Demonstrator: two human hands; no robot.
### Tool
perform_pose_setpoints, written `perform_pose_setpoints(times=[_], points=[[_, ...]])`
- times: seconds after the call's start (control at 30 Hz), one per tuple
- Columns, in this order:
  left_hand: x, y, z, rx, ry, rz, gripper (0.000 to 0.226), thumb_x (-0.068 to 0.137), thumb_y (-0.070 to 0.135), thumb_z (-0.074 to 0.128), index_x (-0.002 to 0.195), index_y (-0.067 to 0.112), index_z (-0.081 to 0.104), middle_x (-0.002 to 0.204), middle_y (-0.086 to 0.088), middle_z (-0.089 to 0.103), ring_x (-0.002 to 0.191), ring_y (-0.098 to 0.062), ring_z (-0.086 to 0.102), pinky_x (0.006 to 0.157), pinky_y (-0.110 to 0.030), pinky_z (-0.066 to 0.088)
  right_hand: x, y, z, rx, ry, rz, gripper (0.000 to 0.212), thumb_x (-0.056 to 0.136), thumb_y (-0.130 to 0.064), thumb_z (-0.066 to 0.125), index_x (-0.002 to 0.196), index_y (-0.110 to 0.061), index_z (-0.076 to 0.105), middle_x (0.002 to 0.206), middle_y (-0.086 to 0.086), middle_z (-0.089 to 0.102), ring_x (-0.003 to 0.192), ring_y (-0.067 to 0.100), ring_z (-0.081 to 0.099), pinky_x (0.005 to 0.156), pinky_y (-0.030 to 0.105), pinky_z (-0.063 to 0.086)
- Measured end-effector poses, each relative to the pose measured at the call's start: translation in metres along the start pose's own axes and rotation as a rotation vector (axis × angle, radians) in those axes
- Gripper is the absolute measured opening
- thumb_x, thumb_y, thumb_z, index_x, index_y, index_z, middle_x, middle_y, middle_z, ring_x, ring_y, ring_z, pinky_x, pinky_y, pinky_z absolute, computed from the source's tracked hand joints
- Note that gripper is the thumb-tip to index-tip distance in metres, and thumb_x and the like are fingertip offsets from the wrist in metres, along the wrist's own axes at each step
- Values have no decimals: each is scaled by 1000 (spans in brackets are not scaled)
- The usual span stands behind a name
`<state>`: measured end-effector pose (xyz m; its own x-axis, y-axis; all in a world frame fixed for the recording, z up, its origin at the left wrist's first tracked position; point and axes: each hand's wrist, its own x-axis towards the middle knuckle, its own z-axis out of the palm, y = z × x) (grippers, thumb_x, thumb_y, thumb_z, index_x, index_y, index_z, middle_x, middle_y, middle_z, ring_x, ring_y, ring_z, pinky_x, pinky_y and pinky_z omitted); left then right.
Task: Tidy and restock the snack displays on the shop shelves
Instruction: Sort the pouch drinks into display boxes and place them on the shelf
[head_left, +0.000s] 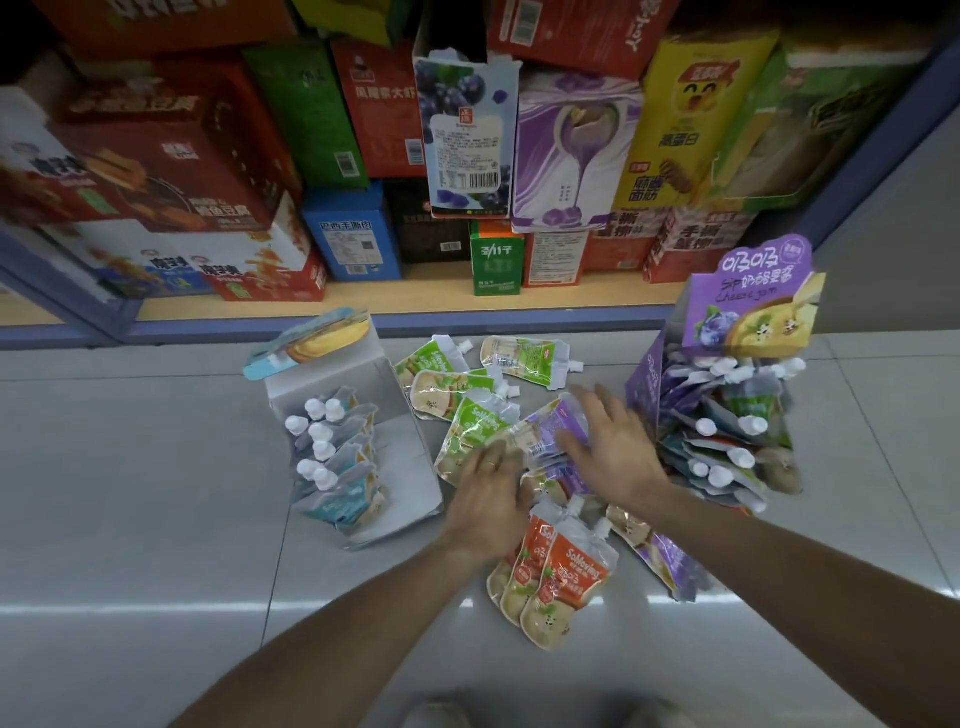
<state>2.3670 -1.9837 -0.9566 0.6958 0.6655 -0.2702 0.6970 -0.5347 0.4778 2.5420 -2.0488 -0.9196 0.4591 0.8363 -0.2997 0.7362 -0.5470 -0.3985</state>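
Observation:
Spouted snack pouches lie scattered on the grey floor tiles. Green pouches (457, 387) lie near the shelf, purple pouches (553, 431) in the middle, orange pouches (561, 577) nearest me. My left hand (491, 499) lies flat on the pile with its fingertips on a green and a purple pouch. My right hand (615, 447) rests, fingers spread, on the purple pouches. A white display box (405, 415) at the left holds blue pouches (337, 457) standing upright. A purple display box (644, 384) at the right is full of pouches.
The bottom shelf (363, 301) behind the pile carries stacked snack cartons (467, 135) in red, green, blue, purple and yellow. Another purple pouch (670, 561) lies at the right of the orange ones. Bare floor tiles stretch left and toward me.

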Motion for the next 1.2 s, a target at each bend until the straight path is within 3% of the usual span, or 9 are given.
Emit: perform_pose_setpoints(times=[0.13,0.3,0.4,0.53,0.67,0.8,0.9,1.07,1.2], points=[[5,-1,-17,-43,90,-31,41,92,12,45,129,16,63,129,-6,63,122,-27,56,102,-40,47,26,-12,-5,-278,-144,17,48,97,-61,46,118,-23,65,128,10,53,120,37,53,99,42,45],[57,-10,-45,373,94,-62,91,89,2,66,161,3,10,170,-20,7,158,-37,1,127,-41,12,50,-46,-9,-559,47,8,52,89,-59,58,122,-18,64,131,8,55,125,34,40,100,45,36],[84,-10,-60,459,-76,-187,111,90,25,71,159,-1,-11,167,-25,7,157,-42,-1,128,-48,6,73,-55,3,-242,-53,-28,65,85,-49,72,133,-12,49,132,12,57,123,34,49,100,41,44],[97,-13,-64,543,-163,-225,98,85,41,74,156,-1,22,150,-23,31,141,-40,28,122,-47,24,89,-52,20,55,-159,34,83,77,-29,84,143,-11,36,131,13,55,120,36,52,97,45,51],[93,-17,-66,352,-148,-162,76,88,44,75,143,7,38,143,-21,41,133,-38,42,106,-44,42,93,-37,18,153,-165,31,67,72,-32,87,133,-19,60,115,8,58,113,30,58,99,36,49],[77,-3,-71,163,25,-43,45,99,31,65,130,8,43,125,-17,62,114,-38,62,86,-42,47,82,-29,-15,590,-158,5,40,75,-10,87,110,-16,70,88,-3,64,85,20,64,75,29,58],[54,11,-82,-83,100,29,41,100,30,64,128,9,44,120,-14,65,109,-33,63,83,-39,46,68,-28,-56,734,-267,-98,35,78,-4,83,107,-13,67,102,11,71,90,26,69,77,38,61],[-9,23,-105,-426,195,97,46,100,40,63,137,16,46,126,-1,67,110,-10,62,87,-23,47,38,-49,-101,532,-497,-360,47,81,-24,84,123,-26,62,115,-5,71,107,11,67,88,24,55],[-59,6,-104,-582,383,-12,42,92,49,72,123,25,56,112,11,70,103,-4,66,86,-40,56,18,-93,-97,238,-424,-460,56,78,-61,77,124,-36,59,124,-9,62,114,12,59,93,43,55]])
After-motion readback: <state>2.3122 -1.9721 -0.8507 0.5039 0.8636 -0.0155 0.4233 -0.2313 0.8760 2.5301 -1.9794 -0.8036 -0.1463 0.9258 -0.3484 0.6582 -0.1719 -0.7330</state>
